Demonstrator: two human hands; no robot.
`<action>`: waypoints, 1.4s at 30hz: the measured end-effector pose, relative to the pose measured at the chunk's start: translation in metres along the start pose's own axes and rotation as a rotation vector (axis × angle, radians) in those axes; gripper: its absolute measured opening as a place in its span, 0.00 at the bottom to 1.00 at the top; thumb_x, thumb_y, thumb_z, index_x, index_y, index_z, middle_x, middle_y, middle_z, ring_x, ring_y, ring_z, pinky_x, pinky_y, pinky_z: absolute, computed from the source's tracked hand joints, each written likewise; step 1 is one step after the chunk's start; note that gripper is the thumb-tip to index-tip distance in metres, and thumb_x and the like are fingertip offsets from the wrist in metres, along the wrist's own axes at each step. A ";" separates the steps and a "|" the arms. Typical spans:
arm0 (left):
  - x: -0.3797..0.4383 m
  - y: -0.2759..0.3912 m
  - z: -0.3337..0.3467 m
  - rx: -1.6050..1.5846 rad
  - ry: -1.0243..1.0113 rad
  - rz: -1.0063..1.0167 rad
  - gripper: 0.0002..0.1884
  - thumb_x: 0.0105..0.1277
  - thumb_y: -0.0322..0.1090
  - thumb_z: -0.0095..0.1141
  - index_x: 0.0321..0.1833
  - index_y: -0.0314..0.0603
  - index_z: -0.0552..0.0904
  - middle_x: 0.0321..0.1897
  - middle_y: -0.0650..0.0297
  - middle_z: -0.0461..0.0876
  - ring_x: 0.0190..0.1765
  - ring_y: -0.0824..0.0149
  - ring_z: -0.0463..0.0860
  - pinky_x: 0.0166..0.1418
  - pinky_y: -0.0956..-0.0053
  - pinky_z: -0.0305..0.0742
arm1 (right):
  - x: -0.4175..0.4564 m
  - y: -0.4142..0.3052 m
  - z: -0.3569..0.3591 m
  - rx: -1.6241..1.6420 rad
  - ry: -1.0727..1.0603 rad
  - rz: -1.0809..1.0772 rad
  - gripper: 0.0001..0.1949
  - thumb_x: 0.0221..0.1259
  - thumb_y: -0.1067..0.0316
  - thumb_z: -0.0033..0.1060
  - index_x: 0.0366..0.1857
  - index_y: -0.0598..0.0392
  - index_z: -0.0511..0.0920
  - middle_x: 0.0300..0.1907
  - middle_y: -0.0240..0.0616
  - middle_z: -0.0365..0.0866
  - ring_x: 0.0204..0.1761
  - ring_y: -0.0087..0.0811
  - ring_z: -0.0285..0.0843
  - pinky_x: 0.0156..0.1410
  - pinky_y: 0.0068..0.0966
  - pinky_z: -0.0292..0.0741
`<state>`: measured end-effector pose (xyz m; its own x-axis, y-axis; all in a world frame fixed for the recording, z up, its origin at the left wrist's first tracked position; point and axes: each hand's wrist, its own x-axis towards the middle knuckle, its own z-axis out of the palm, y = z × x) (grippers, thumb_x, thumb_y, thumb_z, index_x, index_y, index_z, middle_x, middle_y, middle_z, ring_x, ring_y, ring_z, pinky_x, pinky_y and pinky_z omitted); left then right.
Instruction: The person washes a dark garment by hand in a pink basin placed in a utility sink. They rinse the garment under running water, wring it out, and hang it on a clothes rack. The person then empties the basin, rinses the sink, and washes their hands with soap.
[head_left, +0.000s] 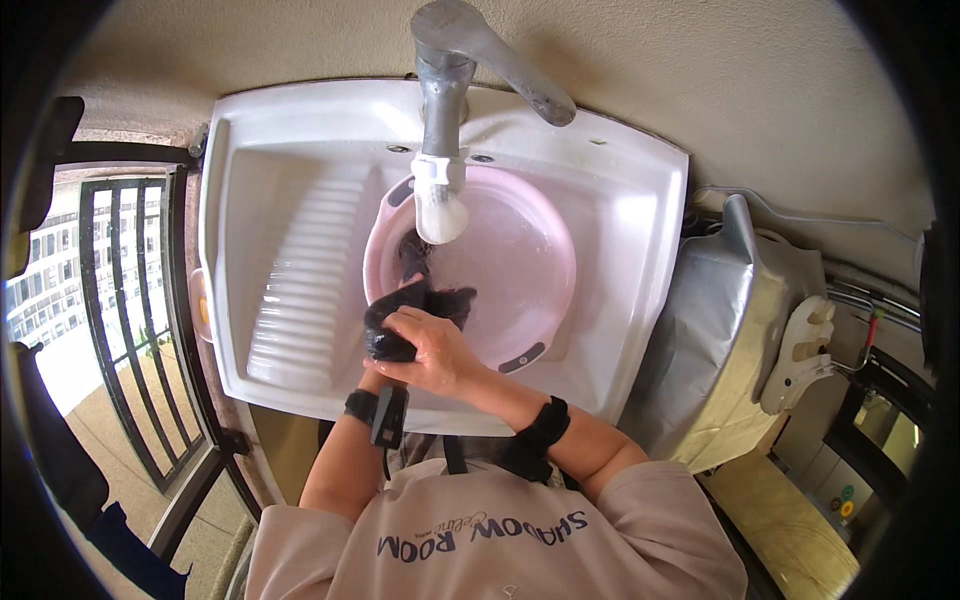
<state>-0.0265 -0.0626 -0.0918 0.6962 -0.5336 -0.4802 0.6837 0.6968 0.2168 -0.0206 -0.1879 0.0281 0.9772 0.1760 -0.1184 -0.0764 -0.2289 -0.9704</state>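
A wet black cloth (390, 322) is bunched between my hands over the left side of a pink plastic basin (559, 225). My right hand (439, 352) presses its fingers and thumb around the near end of the cloth. Most of my left hand (373, 381) is covered by the same cloth, which lies over it; the wrist and a bit of skin at the far side show. Part of the cloth hangs into cloudy water (510, 255) in the basin. Above the basin's far left, a grey faucet (442, 97) ends in a white spout filter (442, 214). Whether water runs is unclear.
The basin stands in a white laundry sink (630, 300) with a ribbed washboard (300, 292) at left. A faucet lever (540, 90) points right. To the right is a silver cover (697, 300) with white clogs (799, 356) beside it. A barred window (135, 322) is left.
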 end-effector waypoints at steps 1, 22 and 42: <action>-0.003 -0.003 -0.003 -0.052 -0.060 0.018 0.27 0.72 0.50 0.49 0.67 0.42 0.70 0.60 0.59 0.76 0.61 0.60 0.75 0.70 0.61 0.67 | 0.000 0.002 0.004 -0.016 0.054 -0.024 0.17 0.54 0.55 0.71 0.39 0.56 0.79 0.37 0.43 0.81 0.39 0.49 0.80 0.44 0.38 0.77; -0.028 0.003 0.061 1.875 0.227 0.236 0.52 0.47 0.36 0.73 0.76 0.50 0.57 0.77 0.49 0.49 0.76 0.48 0.58 0.73 0.58 0.62 | -0.010 0.120 -0.075 -0.295 -0.115 0.521 0.22 0.55 0.53 0.68 0.45 0.61 0.79 0.37 0.53 0.84 0.43 0.49 0.84 0.49 0.40 0.77; -0.066 0.032 0.142 0.296 -0.110 0.131 0.35 0.55 0.38 0.54 0.69 0.36 0.68 0.69 0.53 0.69 0.70 0.55 0.69 0.74 0.62 0.64 | -0.066 0.058 -0.062 1.329 0.003 0.636 0.28 0.75 0.45 0.42 0.66 0.57 0.69 0.62 0.35 0.75 0.64 0.31 0.72 0.70 0.35 0.67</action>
<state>-0.0193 -0.0732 0.0680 0.7905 -0.5086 -0.3412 0.6098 0.6019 0.5156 -0.0777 -0.2720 -0.0073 0.7111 0.3822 -0.5902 -0.6031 0.7630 -0.2326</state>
